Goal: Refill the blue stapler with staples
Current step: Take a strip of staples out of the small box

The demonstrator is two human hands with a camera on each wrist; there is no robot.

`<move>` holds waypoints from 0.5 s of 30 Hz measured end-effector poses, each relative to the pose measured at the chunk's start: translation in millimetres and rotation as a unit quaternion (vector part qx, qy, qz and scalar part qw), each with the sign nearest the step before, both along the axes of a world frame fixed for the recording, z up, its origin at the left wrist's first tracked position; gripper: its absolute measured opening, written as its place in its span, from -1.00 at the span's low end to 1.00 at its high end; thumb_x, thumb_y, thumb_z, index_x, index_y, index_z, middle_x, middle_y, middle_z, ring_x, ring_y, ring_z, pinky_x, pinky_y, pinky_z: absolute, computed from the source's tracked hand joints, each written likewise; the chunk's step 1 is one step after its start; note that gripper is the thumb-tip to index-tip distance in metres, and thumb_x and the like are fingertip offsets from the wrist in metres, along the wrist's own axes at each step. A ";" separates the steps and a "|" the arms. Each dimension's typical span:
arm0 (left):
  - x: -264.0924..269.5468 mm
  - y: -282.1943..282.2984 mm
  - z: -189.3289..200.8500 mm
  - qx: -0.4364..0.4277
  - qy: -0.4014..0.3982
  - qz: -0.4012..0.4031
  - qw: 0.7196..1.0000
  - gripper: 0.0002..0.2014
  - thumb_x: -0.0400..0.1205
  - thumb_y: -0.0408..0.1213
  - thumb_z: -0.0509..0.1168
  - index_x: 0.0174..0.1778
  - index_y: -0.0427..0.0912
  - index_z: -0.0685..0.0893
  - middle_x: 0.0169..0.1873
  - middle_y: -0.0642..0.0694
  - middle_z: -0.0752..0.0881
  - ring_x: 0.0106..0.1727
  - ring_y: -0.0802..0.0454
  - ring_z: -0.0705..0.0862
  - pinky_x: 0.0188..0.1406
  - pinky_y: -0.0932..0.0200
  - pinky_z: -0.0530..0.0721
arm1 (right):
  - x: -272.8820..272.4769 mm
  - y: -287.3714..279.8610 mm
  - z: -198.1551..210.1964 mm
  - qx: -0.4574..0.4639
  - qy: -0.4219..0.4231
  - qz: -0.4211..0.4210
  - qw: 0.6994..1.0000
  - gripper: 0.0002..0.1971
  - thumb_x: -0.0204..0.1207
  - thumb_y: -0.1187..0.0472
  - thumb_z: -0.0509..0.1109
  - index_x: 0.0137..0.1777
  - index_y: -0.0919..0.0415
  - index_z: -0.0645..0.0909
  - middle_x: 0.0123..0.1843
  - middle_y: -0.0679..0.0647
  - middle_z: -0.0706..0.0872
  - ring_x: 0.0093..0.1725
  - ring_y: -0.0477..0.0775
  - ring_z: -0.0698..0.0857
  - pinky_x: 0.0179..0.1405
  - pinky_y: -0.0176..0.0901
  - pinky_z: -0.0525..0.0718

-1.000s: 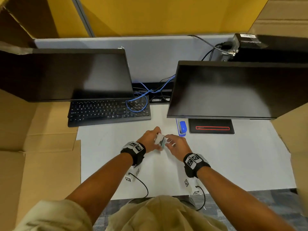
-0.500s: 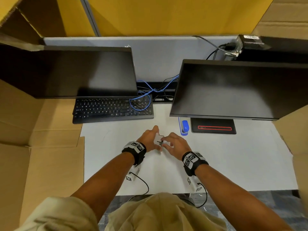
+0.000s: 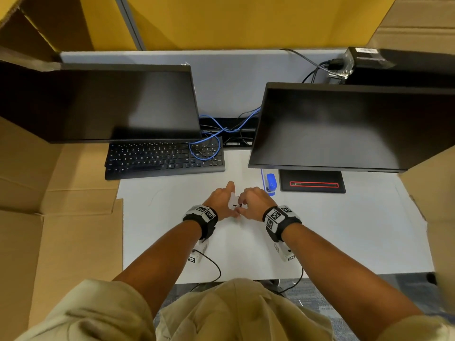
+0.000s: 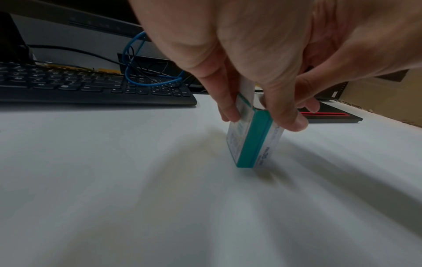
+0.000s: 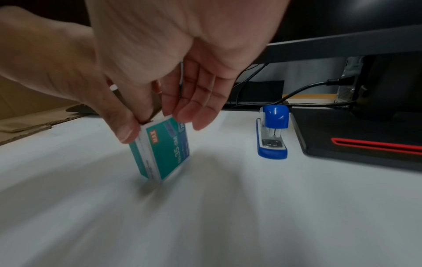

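A small teal-and-white staple box (image 3: 234,202) (image 4: 252,139) (image 5: 164,150) stands tilted on end, its lower corner on the white desk (image 3: 344,230). My left hand (image 3: 220,204) (image 4: 258,117) grips its upper part between fingers and thumb. Coming from the right, my right hand (image 3: 254,204) (image 5: 153,124) pinches the box's top edge with thumb and fingers. What is inside the box is hidden. The blue stapler (image 3: 270,184) (image 5: 273,133) lies closed on the desk, just right of and beyond my right hand, untouched.
A black monitor base with a red stripe (image 3: 312,184) sits right of the stapler under the right monitor (image 3: 344,126). A black keyboard (image 3: 165,159) with a looped blue cable (image 3: 204,148) lies at the back left. Cardboard (image 3: 61,230) flanks the desk.
Both hands have closed in round the box, which has turned from lying between them to standing on end. The stapler has stayed where it was.
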State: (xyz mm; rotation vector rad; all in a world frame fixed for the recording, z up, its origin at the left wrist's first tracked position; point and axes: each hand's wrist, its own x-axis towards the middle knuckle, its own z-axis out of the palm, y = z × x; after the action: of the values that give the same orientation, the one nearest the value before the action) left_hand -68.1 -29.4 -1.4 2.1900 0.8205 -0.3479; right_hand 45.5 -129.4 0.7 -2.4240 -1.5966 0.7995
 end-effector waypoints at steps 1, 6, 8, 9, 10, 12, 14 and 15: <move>0.0 -0.7 0.2 0.001 -0.001 0.000 1.000 -0.34 0.31 -0.18 0.64 0.11 -0.05 0.32 -0.03 -0.19 0.67 -0.07 -0.20 0.65 -0.21 0.01 0.65 | 0.1 0.5 1.4 -0.003 0.000 0.002 1.000 -0.66 0.44 -0.03 0.50 0.11 0.16 0.71 0.02 0.09 0.73 0.00 0.11 0.67 -0.07 -0.09 0.71; -1.2 -2.8 -0.7 0.007 -0.005 -0.001 1.000 -0.36 0.34 -0.15 0.60 0.18 -0.05 0.33 -0.02 -0.18 0.67 -0.04 -0.19 0.65 -0.18 0.01 0.65 | -4.6 2.1 5.1 -0.009 -0.027 0.033 0.999 -0.72 0.45 0.04 0.47 0.07 0.19 0.70 0.02 0.10 0.71 -0.05 0.14 0.68 -0.11 -0.11 0.67; -0.9 -2.9 0.5 0.013 -0.006 -0.005 1.000 -0.38 0.36 -0.16 0.58 0.20 -0.08 0.36 -0.01 -0.21 0.68 -0.04 -0.20 0.65 -0.13 -0.06 0.69 | -9.1 2.1 5.0 -0.003 -0.049 0.057 0.997 -0.74 0.50 0.05 0.41 0.05 0.22 0.71 0.00 0.13 0.71 -0.09 0.16 0.69 -0.14 -0.11 0.63; -0.8 -2.6 0.5 0.015 -0.005 -0.008 1.000 -0.39 0.37 -0.17 0.57 0.21 -0.09 0.37 -0.01 -0.22 0.69 -0.03 -0.22 0.65 -0.10 -0.09 0.71 | -11.5 1.6 4.5 0.003 -0.054 0.064 0.996 -0.73 0.53 0.05 0.37 0.06 0.23 0.70 0.00 0.14 0.71 -0.09 0.17 0.69 -0.13 -0.09 0.61; -0.7 -2.6 0.4 0.017 -0.004 -0.009 1.000 -0.41 0.38 -0.18 0.57 0.21 -0.10 0.38 0.00 -0.24 0.69 -0.02 -0.23 0.66 -0.07 -0.12 0.72 | -13.9 0.8 3.4 0.011 -0.054 0.066 0.996 -0.72 0.56 0.04 0.34 0.07 0.24 0.69 0.00 0.15 0.71 -0.08 0.18 0.68 -0.11 -0.08 0.60; -1.0 -2.5 0.2 0.021 -0.002 -0.008 1.000 -0.42 0.40 -0.20 0.56 0.23 -0.10 0.40 0.02 -0.24 0.69 0.01 -0.23 0.66 -0.06 -0.10 0.72 | -18.0 -0.8 1.2 0.026 -0.050 0.057 0.997 -0.71 0.60 0.06 0.29 0.11 0.26 0.67 0.01 0.18 0.70 -0.08 0.19 0.68 -0.11 -0.08 0.58; -1.5 -2.3 -1.4 0.021 -0.004 -0.002 1.000 -0.42 0.41 -0.21 0.56 0.25 -0.11 0.41 0.03 -0.23 0.67 -0.01 -0.18 0.62 -0.09 -0.02 0.66 | -21.0 -1.4 1.8 0.039 -0.045 0.039 0.997 -0.70 0.63 0.08 0.24 0.18 0.27 0.63 0.05 0.20 0.69 -0.08 0.19 0.68 -0.11 -0.09 0.58; -1.8 -2.5 -2.0 0.019 -0.006 0.002 1.000 -0.42 0.40 -0.21 0.56 0.26 -0.11 0.42 0.03 -0.22 0.66 -0.02 -0.15 0.59 -0.10 0.01 0.63 | -21.4 -1.4 1.1 0.047 -0.040 0.026 0.998 -0.69 0.64 0.08 0.21 0.22 0.27 0.60 0.07 0.20 0.69 -0.07 0.20 0.69 -0.08 -0.08 0.62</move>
State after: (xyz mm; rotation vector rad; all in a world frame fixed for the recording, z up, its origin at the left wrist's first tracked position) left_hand -69.8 -31.9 -3.4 2.2230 0.8301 -0.3200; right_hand 24.0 -130.8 1.8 -2.3855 -1.6927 0.6282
